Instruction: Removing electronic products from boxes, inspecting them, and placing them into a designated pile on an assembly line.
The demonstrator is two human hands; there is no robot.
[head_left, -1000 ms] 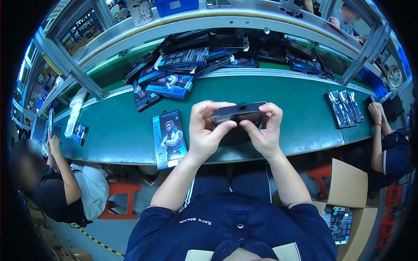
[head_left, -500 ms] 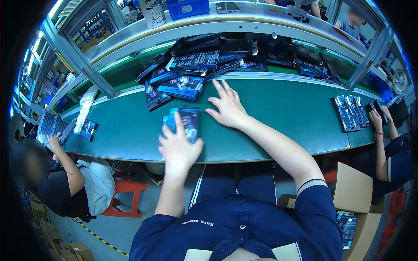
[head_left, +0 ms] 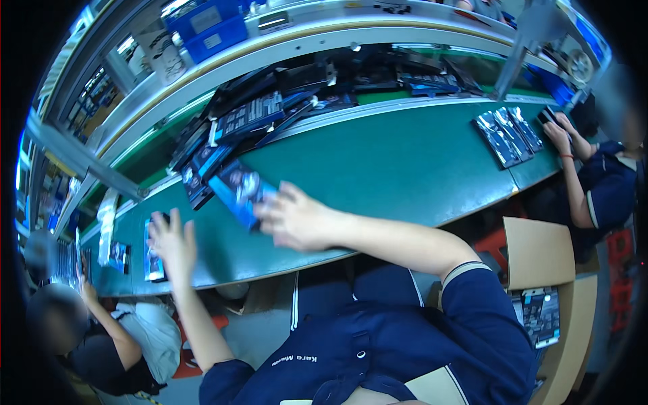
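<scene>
Far to my left on the green counter (head_left: 405,169), my left hand (head_left: 172,239) lies flat, fingers spread, beside a flat package (head_left: 154,251) it touches at the edge. Further right, my right hand (head_left: 297,219) has its fingers curled on a blue package (head_left: 237,189) — tilted, corner lifted, just in front of the dark heap of packages (head_left: 270,111). To do this well, I judge — grip both long edges firmly, lift clear of the heap, keep it level. Beyond, a co-worker's hand (head_left: 557,135) rests near more packs.
</scene>
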